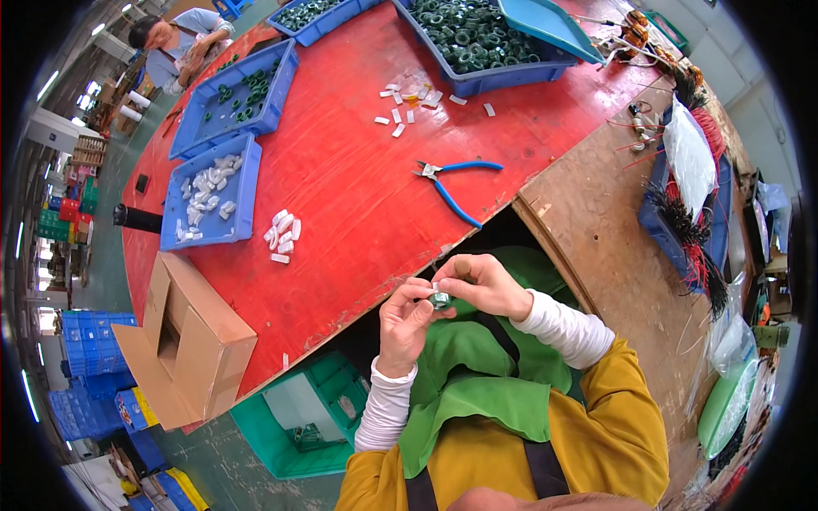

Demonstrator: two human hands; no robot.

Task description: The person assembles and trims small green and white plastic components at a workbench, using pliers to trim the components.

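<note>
Close to the red table's near edge, my left hand (403,329) grips a small green ring (440,301) between thumb and fingers. My right hand (487,288) pinches at the top of the same ring, where a small white piece (436,287) shows. Whether that piece sits on the ring or only in the fingertips, I cannot tell. Diagonal cutters with blue handles (456,185) lie on the table beyond my hands. To the left is a loose pile of white plastic pieces (283,236), and farther off lie scattered flat white pieces (399,114).
Blue trays of green rings (477,38) and white pieces (204,196) stand on the red table (358,170). An open cardboard box (209,349) sits at its left edge, above a teal crate (315,464). Wires fill a blue bin (660,217) on the right. Another person (175,51) works far left.
</note>
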